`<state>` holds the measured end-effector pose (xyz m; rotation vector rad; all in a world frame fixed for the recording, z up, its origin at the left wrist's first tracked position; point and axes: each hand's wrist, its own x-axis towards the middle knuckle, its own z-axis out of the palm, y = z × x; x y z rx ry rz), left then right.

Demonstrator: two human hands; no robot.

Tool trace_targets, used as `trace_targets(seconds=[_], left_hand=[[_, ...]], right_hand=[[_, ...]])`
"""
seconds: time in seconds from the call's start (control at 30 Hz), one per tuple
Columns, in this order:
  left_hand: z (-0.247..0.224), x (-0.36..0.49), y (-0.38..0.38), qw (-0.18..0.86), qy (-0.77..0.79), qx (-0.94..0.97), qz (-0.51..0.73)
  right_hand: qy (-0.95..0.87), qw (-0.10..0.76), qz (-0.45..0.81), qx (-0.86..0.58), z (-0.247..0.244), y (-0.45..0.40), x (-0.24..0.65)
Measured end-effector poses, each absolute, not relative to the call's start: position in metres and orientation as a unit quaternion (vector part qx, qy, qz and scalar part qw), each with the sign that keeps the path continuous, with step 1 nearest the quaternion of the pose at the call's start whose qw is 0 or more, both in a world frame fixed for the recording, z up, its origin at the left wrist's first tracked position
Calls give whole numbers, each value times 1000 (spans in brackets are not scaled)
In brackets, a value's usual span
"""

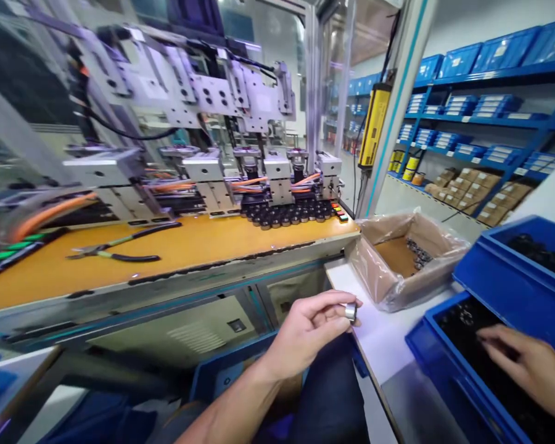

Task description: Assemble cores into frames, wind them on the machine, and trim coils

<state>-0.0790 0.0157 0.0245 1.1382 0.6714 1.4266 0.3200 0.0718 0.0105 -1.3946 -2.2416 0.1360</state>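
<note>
My left hand (312,327) is closed in a pinch on a small shiny metal ring (350,311), held up beside the edge of the white table (374,333). At the lower right, my right hand (527,364) reaches into an open blue bin (448,364). Its fingers are stretched out and a little apart, close over the black parts (467,317) inside. The single black pieces are too dark to make out, and I see nothing held in that hand.
Behind the bin stands another blue bin (485,265) of black parts. A plastic-lined carton (398,290) holds small metal pieces. On the orange bench (213,237) are pliers (120,246) and rows of black round parts (287,214). A machine with metal blocks (208,179) rises behind.
</note>
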Motion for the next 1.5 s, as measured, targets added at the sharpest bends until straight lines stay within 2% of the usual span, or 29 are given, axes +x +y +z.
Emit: trace_targets(seconds=[0.07, 0.2, 0.27, 0.37, 0.53, 0.83, 1.03, 1.5], left_hand=[[26, -81, 7, 562, 285, 487, 605], [27, -74, -8, 563, 297, 485, 599], [25, -68, -15, 575, 300, 486, 586], [25, -56, -25, 597, 308, 487, 558], [25, -39, -36, 643, 312, 477, 512], [20, -27, -37, 651, 273, 457, 540], [18, -26, -39, 642, 252, 459, 560], [21, -26, -33, 676, 234, 447, 537]], right_hand=[[-832, 250, 41, -494, 33, 71, 306], [-859, 340, 46, -379, 70, 42, 234], [-858, 385, 78, -330, 77, 21, 196], [-866, 409, 142, -251, 73, -4, 161], [-870, 408, 165, -222, 63, -15, 154], [-884, 406, 137, -185, 61, -17, 163], [-890, 406, 70, -195, 57, -17, 165], [-905, 406, -53, -115, 49, -11, 168]])
